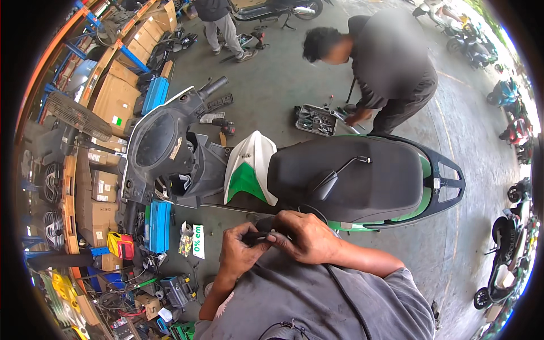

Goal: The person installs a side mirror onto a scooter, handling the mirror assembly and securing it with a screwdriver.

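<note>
Both my hands are close together in front of my chest, beside the near edge of the scooter seat (pixel 345 178). My left hand (pixel 238 252) is closed, thumb and fingers pinching a small black piece (pixel 256 235) whose kind I cannot make out. Bent fingers of my right hand (pixel 309 238) close on the same piece from the other side. A black cord (pixel 345 294) runs down over my grey shirt from below the right hand. On the seat lies a loose rear-view mirror (pixel 326 184) with its stem. The scooter's white and green front panel (pixel 249 175) stands left of the seat.
Across the scooter a person (pixel 391 62) bends with a hand by an open toolbox (pixel 316 120). A cordless drill (pixel 226 126) lies near the handlebar (pixel 212 88). Shelving with cardboard boxes (pixel 116 96) lines the left; blue cases (pixel 158 226) stand below. Parked motorcycles (pixel 501 249) line the right.
</note>
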{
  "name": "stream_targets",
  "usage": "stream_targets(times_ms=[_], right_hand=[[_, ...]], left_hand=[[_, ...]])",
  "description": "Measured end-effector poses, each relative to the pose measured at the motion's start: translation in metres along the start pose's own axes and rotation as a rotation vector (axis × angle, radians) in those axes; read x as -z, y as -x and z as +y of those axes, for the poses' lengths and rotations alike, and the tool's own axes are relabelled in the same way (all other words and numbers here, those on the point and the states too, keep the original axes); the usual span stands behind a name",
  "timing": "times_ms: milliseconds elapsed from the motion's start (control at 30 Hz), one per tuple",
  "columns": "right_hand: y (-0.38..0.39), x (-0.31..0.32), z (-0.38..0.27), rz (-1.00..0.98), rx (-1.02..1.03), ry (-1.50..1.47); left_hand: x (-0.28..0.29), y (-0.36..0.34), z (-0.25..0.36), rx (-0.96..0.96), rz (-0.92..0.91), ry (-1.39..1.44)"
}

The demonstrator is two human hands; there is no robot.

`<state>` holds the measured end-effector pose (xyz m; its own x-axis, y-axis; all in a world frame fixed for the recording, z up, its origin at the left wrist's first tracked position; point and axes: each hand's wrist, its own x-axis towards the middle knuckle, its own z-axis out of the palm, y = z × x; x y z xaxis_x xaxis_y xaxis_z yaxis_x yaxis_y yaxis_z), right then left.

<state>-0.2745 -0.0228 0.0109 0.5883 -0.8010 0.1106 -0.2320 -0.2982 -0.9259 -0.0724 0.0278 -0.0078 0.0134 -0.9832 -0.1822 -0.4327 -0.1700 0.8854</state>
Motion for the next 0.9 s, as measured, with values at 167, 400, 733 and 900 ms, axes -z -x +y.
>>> stream_targets(times_ms=[167, 400, 733, 900], right_hand=[[0.013, -0.004, 0.001, 0.094, 0.209, 0.034], [0.039, -0.012, -0.001, 0.21, -0.045, -0.423], [0.044, -0.013, 0.0, 0.156, -0.035, 0.055], [0.043, -0.014, -0.006, 0.117, 0.002, -0.01]], left_hand=[[0.002, 0.005, 0.001, -0.02, -0.079, 0.316], [-0.004, 0.009, -0.003, -0.043, -0.107, 0.122], [-0.015, 0.018, -0.001, -0.086, -0.103, -0.018], [-0.005, 0.023, -0.012, -0.001, -0.14, 0.174]])
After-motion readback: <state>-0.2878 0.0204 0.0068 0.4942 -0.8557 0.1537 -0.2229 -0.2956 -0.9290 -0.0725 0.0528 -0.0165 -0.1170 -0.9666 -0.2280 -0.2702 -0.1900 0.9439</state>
